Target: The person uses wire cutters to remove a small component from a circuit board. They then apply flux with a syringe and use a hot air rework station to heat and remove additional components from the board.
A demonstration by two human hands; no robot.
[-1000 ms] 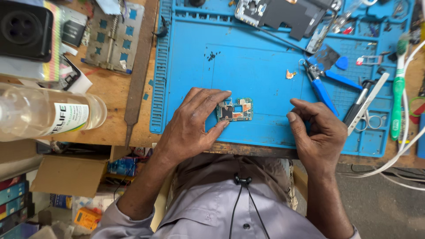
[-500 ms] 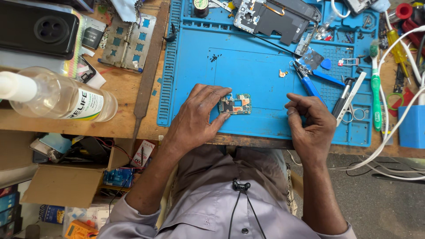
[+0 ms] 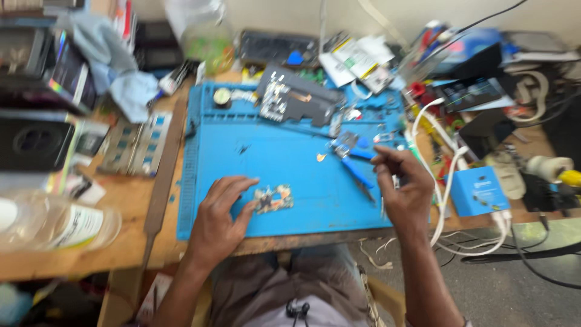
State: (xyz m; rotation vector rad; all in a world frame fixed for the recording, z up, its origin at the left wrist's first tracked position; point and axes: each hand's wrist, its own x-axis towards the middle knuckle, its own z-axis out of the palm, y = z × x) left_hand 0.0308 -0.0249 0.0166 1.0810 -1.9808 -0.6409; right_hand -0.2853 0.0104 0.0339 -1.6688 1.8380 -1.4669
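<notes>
A small circuit board (image 3: 273, 198) lies on the blue work mat (image 3: 272, 151) near its front edge. My left hand (image 3: 221, 215) rests flat on the mat with its fingertips touching the board's left side. My right hand (image 3: 404, 188) hovers over the mat's right edge, fingers loosely curled, with nothing visibly in it. Blue-handled pliers (image 3: 354, 163) lie just left of that hand. The picture is blurred by motion.
A dismantled dark phone frame (image 3: 290, 97) sits at the mat's far side. A clear bottle (image 3: 54, 224) lies at the left on the wooden bench. A blue box (image 3: 481, 191) with white cables stands to the right. Tools, cloth and papers crowd the back.
My right hand has lifted off the mat's front edge and moved up and right, away from the board. The camera has tilted up. My left hand stays by the board.
</notes>
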